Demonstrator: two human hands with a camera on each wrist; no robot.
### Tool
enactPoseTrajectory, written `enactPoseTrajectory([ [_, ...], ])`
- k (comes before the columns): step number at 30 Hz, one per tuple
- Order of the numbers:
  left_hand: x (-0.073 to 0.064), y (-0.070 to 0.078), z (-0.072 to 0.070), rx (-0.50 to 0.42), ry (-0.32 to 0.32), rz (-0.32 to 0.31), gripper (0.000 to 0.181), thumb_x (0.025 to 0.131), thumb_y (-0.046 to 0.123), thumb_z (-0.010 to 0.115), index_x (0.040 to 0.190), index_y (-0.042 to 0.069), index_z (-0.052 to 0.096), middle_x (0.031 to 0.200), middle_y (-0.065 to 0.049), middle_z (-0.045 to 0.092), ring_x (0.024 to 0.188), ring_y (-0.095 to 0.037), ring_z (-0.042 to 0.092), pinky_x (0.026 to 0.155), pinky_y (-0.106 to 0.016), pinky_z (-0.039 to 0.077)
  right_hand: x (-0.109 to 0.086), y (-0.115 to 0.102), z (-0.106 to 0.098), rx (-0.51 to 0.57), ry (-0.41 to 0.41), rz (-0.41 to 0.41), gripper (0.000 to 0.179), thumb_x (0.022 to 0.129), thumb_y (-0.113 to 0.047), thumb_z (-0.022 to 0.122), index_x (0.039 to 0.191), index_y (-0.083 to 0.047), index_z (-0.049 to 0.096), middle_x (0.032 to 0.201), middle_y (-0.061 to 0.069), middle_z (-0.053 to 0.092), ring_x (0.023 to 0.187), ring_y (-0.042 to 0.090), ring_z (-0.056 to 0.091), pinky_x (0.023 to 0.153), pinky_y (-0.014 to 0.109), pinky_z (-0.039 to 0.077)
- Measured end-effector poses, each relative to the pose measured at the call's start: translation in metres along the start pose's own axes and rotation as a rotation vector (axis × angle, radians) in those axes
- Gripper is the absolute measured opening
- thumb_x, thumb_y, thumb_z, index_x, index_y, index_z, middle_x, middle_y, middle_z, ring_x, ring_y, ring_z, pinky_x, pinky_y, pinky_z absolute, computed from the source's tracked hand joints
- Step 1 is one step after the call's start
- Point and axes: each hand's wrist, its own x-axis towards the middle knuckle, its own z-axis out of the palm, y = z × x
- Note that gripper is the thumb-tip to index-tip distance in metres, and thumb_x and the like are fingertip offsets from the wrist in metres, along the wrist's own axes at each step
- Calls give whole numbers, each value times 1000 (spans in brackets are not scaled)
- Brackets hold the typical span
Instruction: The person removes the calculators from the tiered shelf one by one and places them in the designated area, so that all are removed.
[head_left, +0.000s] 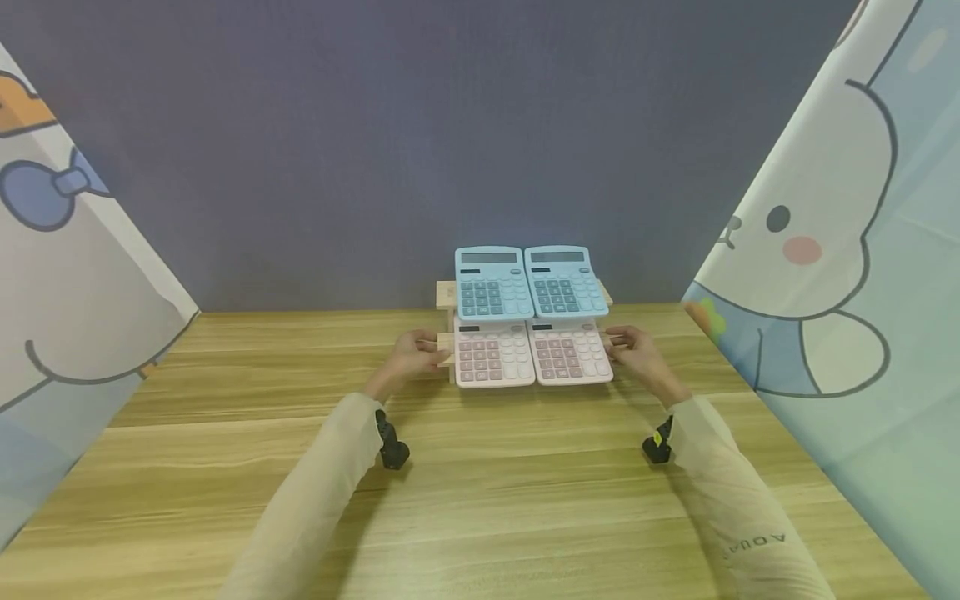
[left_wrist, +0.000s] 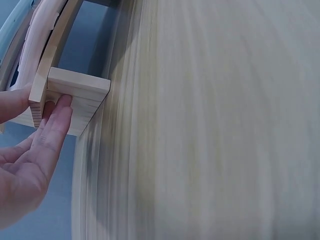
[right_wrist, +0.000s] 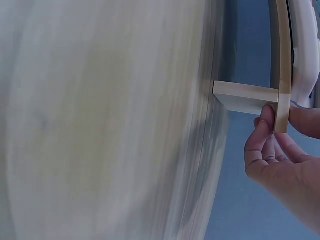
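A two-tier wooden rack [head_left: 446, 294] stands at the back of the table, against the dark panel. Its upper tier carries a left blue calculator [head_left: 491, 283] and a right blue calculator [head_left: 564, 282]; on the lower tier lean two pink ones, a left pink calculator [head_left: 493, 354] and a right pink calculator [head_left: 570, 352]. My left hand [head_left: 412, 354] pinches the left end of the lower board [left_wrist: 39, 102], thumb above and fingers beneath, beside a wooden leg [left_wrist: 80, 85]. At the opposite end, my right hand [head_left: 637, 350] pinches the same board [right_wrist: 283, 110] likewise.
The wood-grain table [head_left: 480, 500] stretches in front of the rack. A dark panel [head_left: 337, 167] rises behind it, and cartoon-printed sheets flank the table, a left sheet [head_left: 97, 275] and a right sheet [head_left: 900, 433].
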Motion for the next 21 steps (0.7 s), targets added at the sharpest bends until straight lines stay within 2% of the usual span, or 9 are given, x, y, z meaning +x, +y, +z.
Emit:
enactPoseTrajectory([
  [4, 1, 0, -1, 15, -9, -6, 56, 86, 8, 62, 132, -10, 34, 128, -29, 42, 106, -34, 54, 91, -38, 52, 0, 1, 0, 3, 1, -2, 42, 90, 1, 47, 129, 13, 37, 119, 32, 46, 91, 21, 54, 80, 29, 55],
  [8, 0, 2, -2, 32, -10, -18, 58, 86, 9, 62, 133, -9, 33, 130, -29, 41, 111, -37, 52, 92, -38, 51, 2, 2, 0, 38, 3, 4, 42, 90, 1, 48, 129, 13, 38, 119, 32, 46, 87, 16, 53, 85, 36, 54],
  [11, -1, 3, -1, 30, -12, -25, 58, 87, 9, 61, 134, -8, 32, 130, -28, 41, 111, -36, 52, 91, -37, 51, 2, 3, 0, 51, 4, 7, 42, 90, 0, 49, 129, 12, 38, 118, 31, 46, 89, 18, 54, 86, 41, 53],
  [21, 2, -1, -1, 64, -28, 9, 58, 88, 9, 59, 134, -11, 30, 131, -31, 38, 110, -36, 52, 90, -36, 52, 2, 3, 0, 48, 11, 29, 43, 90, -1, 50, 130, 10, 38, 121, 30, 46, 98, 29, 54, 89, 44, 52],
])
